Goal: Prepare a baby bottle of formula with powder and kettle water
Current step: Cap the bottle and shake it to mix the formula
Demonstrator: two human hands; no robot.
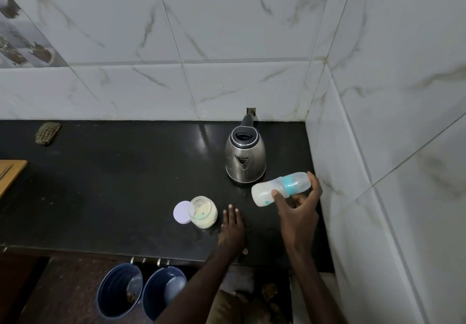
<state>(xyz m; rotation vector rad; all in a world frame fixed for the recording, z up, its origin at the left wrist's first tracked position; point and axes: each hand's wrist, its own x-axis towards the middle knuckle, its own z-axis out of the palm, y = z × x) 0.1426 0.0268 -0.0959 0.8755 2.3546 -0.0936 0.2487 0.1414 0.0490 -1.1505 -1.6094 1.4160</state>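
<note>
My right hand (pixel 297 212) grips a baby bottle (pixel 280 188) with a teal collar and clear cap. The bottle is tilted almost sideways above the black counter (pixel 113 192), with milky white liquid in its base end. My left hand (pixel 233 230) rests flat on the counter with fingers apart and holds nothing. Just left of it stands an open glass jar of pale yellow powder (pixel 203 212), and its lilac lid (pixel 182 212) lies flat beside it. A steel electric kettle (pixel 245 157) with a black lid stands behind the bottle, near the wall.
White marble-tile walls close in the back and right side, forming a corner by the kettle. A scrub pad (pixel 48 133) lies at the back left. A wooden board (pixel 10 175) juts in at the left edge. Two blue bins (pixel 141 293) stand on the floor below the counter.
</note>
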